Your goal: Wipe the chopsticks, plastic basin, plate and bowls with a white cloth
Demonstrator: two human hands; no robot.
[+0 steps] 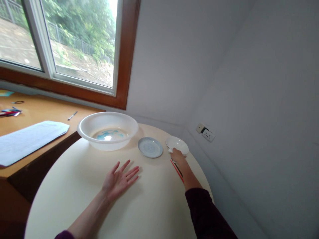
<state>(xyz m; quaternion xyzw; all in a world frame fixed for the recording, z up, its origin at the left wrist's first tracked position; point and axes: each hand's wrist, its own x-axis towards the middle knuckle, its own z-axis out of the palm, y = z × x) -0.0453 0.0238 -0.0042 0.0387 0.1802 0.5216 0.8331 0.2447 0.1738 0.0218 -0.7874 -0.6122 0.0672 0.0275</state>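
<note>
My left hand (119, 179) lies flat on the round cream table (74, 179) with its fingers spread, holding nothing. My right hand (177, 155) reaches to the far right and grips the near rim of a small white bowl (177, 143). Left of the bowl sits a small grey-blue plate (150, 147). A large translucent white basin (108, 130) with something blue and a little water in its bottom stands behind my left hand. Red chopsticks (176, 168) lie on the table beside my right forearm, partly hidden by it.
A wooden desk (37, 113) on the left carries a white sheet of paper (27, 139), a pen (72, 115) and some coloured items (10, 112). A window is above it. Grey walls close in on the right, with a wall socket (205, 132).
</note>
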